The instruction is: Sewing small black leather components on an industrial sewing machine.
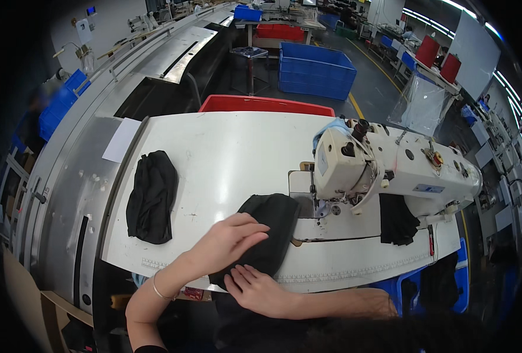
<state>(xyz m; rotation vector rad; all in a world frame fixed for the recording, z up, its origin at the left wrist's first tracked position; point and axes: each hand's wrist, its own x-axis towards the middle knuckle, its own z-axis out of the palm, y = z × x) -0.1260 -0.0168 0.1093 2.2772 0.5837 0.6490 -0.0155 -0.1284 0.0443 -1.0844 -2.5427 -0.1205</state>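
A piece of black cloth [277,226] lies on the white sewing table, its far right edge close to the machine's needle area. Above its left part is my left hand [225,240], fingers drawn together and bent; what they may pinch is hidden. My right hand [260,289] rests on the cloth's near end at the table's front edge, fingers slightly apart and laid on it. The sewing machine [346,165] stands to the right of the cloth. A second gathered black cloth piece [151,197] lies at the table's left side.
More black cloth [396,220] hangs under the machine's arm. A printed ruler strip [343,272] runs along the front edge. Beyond the table stand a red bin [267,105], a blue crate [317,69] and a stool [250,53]. A metal rail counter [75,194] borders the left.
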